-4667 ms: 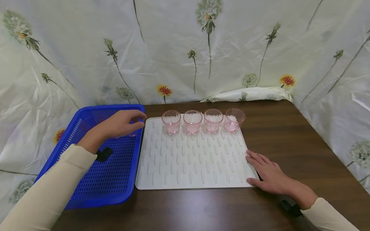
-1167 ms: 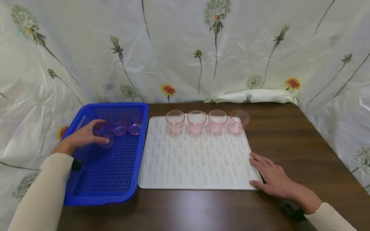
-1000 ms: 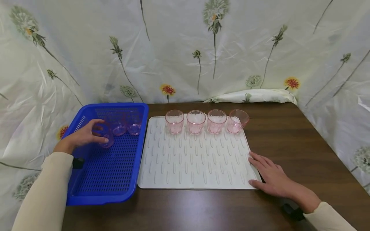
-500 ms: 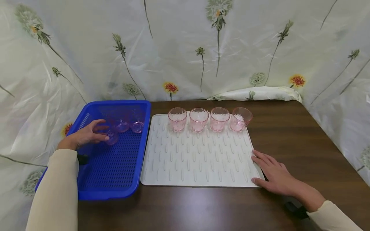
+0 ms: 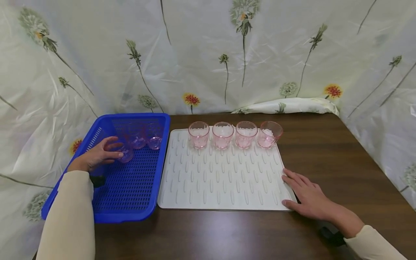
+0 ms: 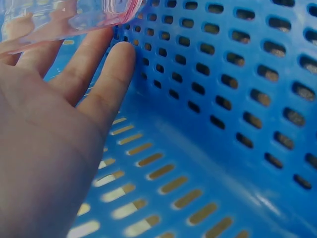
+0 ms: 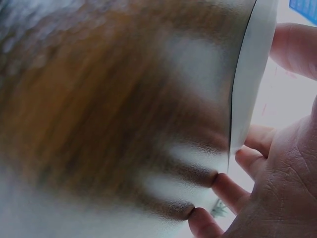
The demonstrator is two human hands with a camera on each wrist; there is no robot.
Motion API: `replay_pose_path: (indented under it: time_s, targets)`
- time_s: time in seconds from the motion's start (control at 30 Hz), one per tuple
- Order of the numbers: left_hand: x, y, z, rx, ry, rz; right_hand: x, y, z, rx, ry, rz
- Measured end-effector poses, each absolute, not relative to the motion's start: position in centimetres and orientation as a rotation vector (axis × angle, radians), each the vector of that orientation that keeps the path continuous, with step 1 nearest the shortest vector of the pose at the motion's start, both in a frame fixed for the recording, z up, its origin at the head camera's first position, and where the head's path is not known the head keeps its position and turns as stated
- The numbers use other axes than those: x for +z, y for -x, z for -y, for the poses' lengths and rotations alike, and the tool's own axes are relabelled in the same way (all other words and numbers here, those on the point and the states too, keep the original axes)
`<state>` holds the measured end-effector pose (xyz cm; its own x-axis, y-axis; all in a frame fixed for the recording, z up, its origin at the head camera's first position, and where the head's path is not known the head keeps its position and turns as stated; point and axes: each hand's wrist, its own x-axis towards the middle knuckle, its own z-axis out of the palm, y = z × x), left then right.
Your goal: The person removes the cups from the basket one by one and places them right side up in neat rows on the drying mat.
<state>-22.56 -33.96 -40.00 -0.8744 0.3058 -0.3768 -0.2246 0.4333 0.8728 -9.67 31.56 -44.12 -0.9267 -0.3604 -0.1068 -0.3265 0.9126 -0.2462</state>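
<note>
My left hand (image 5: 100, 153) reaches into a blue plastic basket (image 5: 121, 217) and grips a pink glass (image 5: 126, 155) near its left wall. In the left wrist view, the pink glass (image 6: 64, 20) shows at the top, with fingers around it. Two more glasses (image 5: 138, 141) stand beside it along the basket's rear. My right hand (image 5: 310, 200) rests at the right edge of a white ridged tray (image 5: 224, 180), fingertips touching it. In the right wrist view its fingers (image 7: 230, 191) lie against the edge. Several pink glasses (image 5: 222, 135) stand in a row along the tray's back.
The basket sits directly left of the tray on a dark wooden table (image 5: 224, 234). A flowered curtain (image 5: 208, 57) closes off the back and both sides. A rolled fold of cloth (image 5: 289, 105) lies along the table's rear edge.
My left hand has gone from the basket's rear right to its left side and taken hold of a glass, which has since shifted slightly right toward the others. The right hand has stayed put.
</note>
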Motion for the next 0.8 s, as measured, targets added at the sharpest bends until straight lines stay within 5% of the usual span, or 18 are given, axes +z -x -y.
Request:
replay_pose_path:
  time_s: [0.43,0.8]
  targets:
    - [-39.5,23.0,33.7,1.399,-0.086,-2.251,-44.5,9.3,-31.8,-0.337,0.529,-2.936]
    - [-34.5,20.8,33.9,1.027,-0.15,-2.632,-44.2,9.6,-31.7,-0.333,0.522,-2.933]
